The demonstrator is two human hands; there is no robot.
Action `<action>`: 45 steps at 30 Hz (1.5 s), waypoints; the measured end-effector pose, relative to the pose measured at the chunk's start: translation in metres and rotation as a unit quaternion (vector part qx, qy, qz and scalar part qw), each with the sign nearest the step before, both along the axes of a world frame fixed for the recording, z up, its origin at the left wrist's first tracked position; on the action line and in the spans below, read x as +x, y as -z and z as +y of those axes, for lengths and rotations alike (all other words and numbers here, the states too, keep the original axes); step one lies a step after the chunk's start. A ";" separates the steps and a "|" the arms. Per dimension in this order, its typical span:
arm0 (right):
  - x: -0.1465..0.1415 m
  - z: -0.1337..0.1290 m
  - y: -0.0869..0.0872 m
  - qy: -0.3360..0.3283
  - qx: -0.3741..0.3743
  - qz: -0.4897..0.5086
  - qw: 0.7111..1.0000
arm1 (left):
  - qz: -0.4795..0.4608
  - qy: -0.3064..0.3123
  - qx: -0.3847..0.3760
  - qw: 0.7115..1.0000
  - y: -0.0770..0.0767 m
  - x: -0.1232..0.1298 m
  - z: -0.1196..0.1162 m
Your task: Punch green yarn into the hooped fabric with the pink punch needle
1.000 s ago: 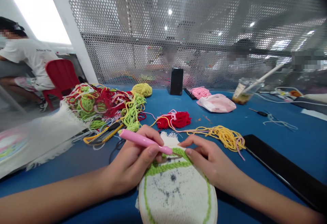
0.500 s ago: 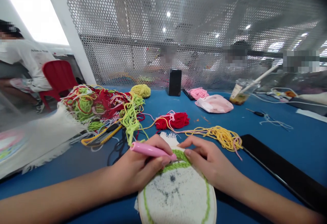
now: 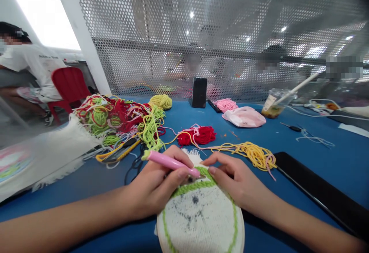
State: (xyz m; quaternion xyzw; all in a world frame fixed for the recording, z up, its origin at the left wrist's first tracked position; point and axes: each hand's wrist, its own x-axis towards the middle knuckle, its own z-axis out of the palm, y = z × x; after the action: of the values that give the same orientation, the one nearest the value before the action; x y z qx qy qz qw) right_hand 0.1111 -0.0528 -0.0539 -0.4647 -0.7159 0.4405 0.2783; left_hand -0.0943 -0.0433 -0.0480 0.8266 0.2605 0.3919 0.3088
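My left hand (image 3: pixel 161 182) is closed round a pink punch needle pen (image 3: pixel 170 162), its tip at the green stitching near the top of a round hoop. Green yarn shows at the pen's back end. White cloth (image 3: pixel 207 218) fills the hoop, with a green looped outline, a green band across the upper part and dark drawn marks. My right hand (image 3: pixel 230 172) grips the hoop's upper right edge, thumb on the cloth and fingers at the rim.
Beyond the hoop lie red yarn (image 3: pixel 201 135), yellow yarn (image 3: pixel 255 155) and a black slab (image 3: pixel 314 191). Tangled yarn (image 3: pixel 115 116) and a yellow cutter (image 3: pixel 121 152) are at left. A phone (image 3: pixel 199 92), plastic bag (image 3: pixel 245 117) and cup (image 3: pixel 272 105) stand or lie farther back. A person (image 3: pixel 34 64) sits at far left.
The pen's back end has risen and its shaft slopes more steeply, with green yarn now showing there. My right hand keeps its grip. The whole view has shifted slightly.
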 end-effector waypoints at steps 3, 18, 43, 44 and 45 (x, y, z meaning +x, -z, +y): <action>-0.001 0.001 -0.001 -0.001 -0.007 -0.002 1.000 | -0.037 -0.026 -0.009 0.999 0.004 -0.003 -0.001; 0.001 0.002 0.001 0.000 -0.004 -0.004 1.000 | -0.063 0.013 -0.080 0.995 0.009 -0.005 0.000; 0.000 0.001 -0.001 -0.004 0.024 -0.016 1.000 | 0.085 0.080 0.063 0.991 0.003 0.008 0.005; 0.000 0.002 0.000 -0.004 0.026 -0.017 1.000 | 0.091 0.087 0.066 0.990 0.003 0.009 0.006; 0.000 0.002 -0.001 -0.005 0.027 -0.017 0.999 | 0.092 0.085 0.060 0.990 0.002 0.009 0.006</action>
State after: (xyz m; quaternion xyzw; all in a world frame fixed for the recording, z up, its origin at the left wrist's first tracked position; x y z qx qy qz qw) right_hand 0.1107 -0.0504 -0.0534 -0.4608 -0.7347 0.4142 0.2764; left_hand -0.0851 -0.0378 -0.0504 0.8953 0.1925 0.3016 0.2655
